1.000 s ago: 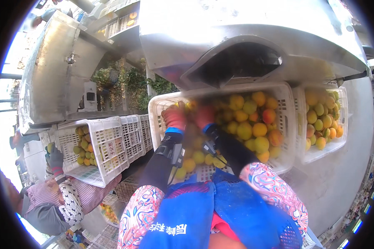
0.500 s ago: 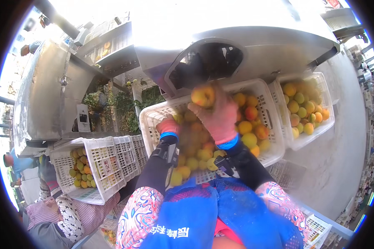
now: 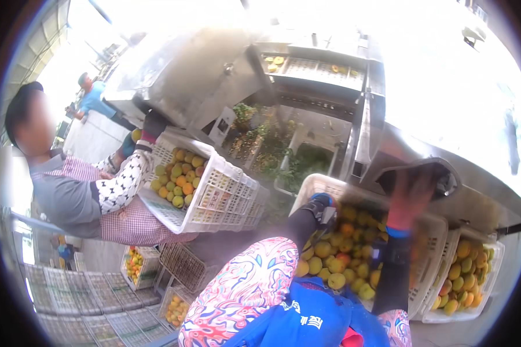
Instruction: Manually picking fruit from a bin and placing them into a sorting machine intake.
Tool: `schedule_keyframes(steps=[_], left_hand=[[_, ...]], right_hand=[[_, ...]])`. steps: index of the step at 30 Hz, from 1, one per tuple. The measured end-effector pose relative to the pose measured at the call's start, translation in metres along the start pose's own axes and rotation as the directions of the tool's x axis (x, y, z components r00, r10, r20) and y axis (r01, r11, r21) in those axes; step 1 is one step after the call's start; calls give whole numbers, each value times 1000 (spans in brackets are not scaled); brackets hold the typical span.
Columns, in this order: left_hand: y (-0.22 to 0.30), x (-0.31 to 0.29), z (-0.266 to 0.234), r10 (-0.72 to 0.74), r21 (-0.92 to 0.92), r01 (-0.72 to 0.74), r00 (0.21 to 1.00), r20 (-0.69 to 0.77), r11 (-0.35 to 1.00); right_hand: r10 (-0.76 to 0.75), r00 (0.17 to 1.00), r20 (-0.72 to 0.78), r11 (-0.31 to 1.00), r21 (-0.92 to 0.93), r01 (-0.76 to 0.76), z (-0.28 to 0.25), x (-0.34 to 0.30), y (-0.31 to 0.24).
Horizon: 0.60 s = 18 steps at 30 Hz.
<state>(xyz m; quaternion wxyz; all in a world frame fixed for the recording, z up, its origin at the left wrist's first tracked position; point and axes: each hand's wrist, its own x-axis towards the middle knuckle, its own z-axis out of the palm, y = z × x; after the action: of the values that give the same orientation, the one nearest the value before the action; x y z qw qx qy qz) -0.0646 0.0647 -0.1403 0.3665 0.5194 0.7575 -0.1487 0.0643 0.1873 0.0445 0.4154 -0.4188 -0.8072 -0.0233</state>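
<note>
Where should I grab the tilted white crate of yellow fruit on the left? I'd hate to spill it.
Take the white crate by its top rim at the two short ends, one hand at each. It leans on the metal machine with its open top tipped sideways, so the fruit could roll out. The person's gloved hand already holds the upper rim; probably support the lower end too.

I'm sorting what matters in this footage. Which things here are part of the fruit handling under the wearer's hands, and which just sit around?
In hand:
- right hand, raised at the dark chute opening
- left hand, in the white crate
- yellow-orange fruit

Lying about:
- second fruit crate at right
- stacked empty crates
- co-worker's tilted crate
</note>
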Motion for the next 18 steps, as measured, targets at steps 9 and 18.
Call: schedule_keyframes(steps=[9, 18], left_hand=[[36, -25, 7, 385, 1, -388, 914, -130, 921], [-5, -125, -16, 508, -840, 84, 827, -241, -536]], right_hand=[[-4, 708, 707, 858, 366, -361, 40, -216, 81], [-33, 656, 754, 516, 575, -635, -56, -102, 10]])
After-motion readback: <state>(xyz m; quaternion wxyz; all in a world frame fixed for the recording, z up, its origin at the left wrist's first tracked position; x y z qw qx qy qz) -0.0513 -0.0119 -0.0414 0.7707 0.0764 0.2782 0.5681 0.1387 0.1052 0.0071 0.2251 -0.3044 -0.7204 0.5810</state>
